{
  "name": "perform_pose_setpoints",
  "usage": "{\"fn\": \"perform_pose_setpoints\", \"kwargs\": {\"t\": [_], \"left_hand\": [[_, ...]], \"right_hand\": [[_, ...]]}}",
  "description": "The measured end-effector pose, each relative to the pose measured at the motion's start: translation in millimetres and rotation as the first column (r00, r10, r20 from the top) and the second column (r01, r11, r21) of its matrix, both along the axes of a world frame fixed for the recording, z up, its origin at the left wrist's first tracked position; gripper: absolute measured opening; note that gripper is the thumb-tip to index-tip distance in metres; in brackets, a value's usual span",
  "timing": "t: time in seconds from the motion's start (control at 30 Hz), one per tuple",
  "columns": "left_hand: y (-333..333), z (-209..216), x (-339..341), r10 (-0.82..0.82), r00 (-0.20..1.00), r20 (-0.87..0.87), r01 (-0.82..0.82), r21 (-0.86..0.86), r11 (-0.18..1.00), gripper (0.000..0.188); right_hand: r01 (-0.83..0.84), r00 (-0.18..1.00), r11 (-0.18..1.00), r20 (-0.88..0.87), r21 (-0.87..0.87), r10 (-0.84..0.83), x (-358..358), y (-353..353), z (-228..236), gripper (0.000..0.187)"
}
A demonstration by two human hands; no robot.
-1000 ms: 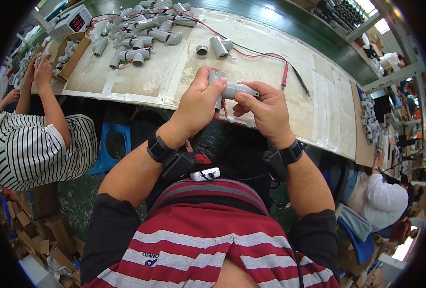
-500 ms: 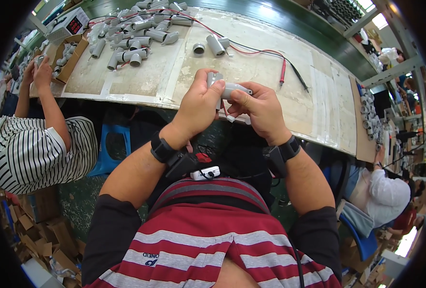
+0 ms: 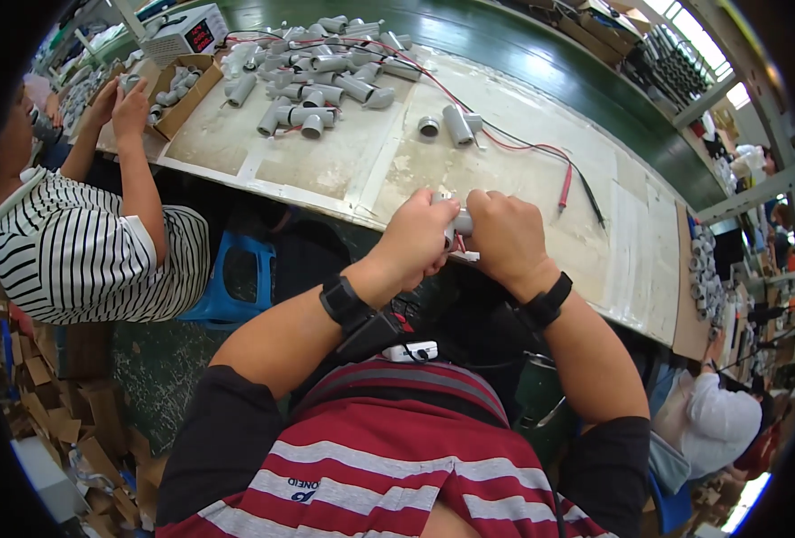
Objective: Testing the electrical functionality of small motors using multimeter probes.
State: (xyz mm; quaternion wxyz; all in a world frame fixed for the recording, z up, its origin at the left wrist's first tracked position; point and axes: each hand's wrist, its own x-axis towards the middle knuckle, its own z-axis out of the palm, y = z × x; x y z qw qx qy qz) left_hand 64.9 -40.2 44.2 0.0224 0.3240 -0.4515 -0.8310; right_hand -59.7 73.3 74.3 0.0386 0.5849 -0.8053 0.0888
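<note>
Just beyond the near edge of the table, both my hands close around a grey T-shaped plastic housing. My left hand wraps its body, with the thumb pressed along the top. My right hand is curled over its side arm, knuckles up, hiding most of that end. A short red wire and a small white connector hang below the housing, between the hands. Past them on the table lie a grey cylinder part and a short grey ring-shaped part.
Grey plastic parts are heaped at the far left, near a cardboard box and a metal instrument with a red display. Red and black test probes lie right. Co-workers sit left and right.
My right hand has gone from pinching the side arm between thumb and finger to wrapping over it from above. The whole view has shifted, so the table sits lower and further right.
</note>
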Motion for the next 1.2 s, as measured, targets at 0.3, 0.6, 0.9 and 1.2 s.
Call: {"fn": "perform_pose_setpoints", "kwargs": {"t": [0.3,0.6,0.9,1.2], "left_hand": [[-21.9,-10.8,19.9,0.046,0.984,-0.172,-0.162,-0.761,0.628,0.037],[-187.2,-21.9,79.1,0.507,0.772,-0.384,-0.629,-0.576,0.522,0.045],[-337.2,-41.7,119.6,0.715,0.700,0.003,-0.121,-0.985,0.122,0.044],[-300.3,-25.2,88.5,0.447,0.871,-0.203,-0.030,-0.931,-0.363,0.038]], "right_hand": [[-0.021,0.963,0.993,0.265,-0.114,0.051,11.7,-33.2,-22.8,0.011],[0.168,0.909,0.959,0.413,-0.230,-0.060,-0.7,-58.8,-23.0,0.017],[0.147,0.946,0.927,0.323,-0.346,-0.029,-41.0,-95.8,-31.7,0.018],[0.014,0.976,0.960,0.214,-0.280,0.049,-13.1,-147.5,-20.8,0.019]]}}
